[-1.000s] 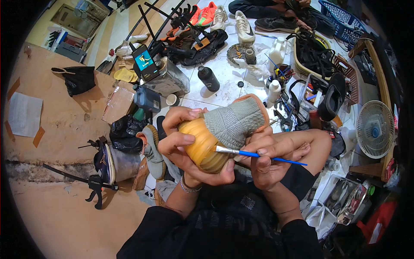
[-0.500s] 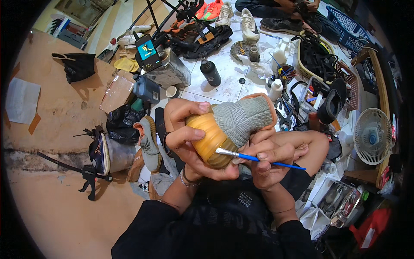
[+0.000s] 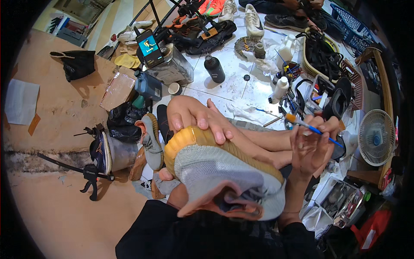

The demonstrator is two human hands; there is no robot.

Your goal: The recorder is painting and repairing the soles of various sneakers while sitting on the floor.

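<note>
A grey knit sneaker (image 3: 220, 166) with a ribbed amber rubber sole lies tilted over my lap, its pink-lined opening facing my body. My left hand (image 3: 194, 114) is closed around the sole at one end, fingers across the amber edge and thumb partly hidden beneath. Right of the sneaker, my right hand (image 3: 315, 144) pinches a thin blue paintbrush (image 3: 315, 129) with a metal collar. The bristles point up and left, apart from the shoe. A similar grey sneaker (image 3: 151, 144) stands to the left, next to my left forearm.
A black bottle (image 3: 214, 70) and a metal can (image 3: 174, 67) bearing a phone (image 3: 149, 48) stand ahead on white tiles. A white bottle (image 3: 280, 88), tools and a fan (image 3: 376, 137) are at right. A clamp (image 3: 90, 179) juts out at left. Another person (image 3: 297, 15) sits far right.
The sneaker has been turned and lowered toward me, so its opening now shows. My right hand has moved right with the paintbrush, away from the sole. My left hand has shifted its grip.
</note>
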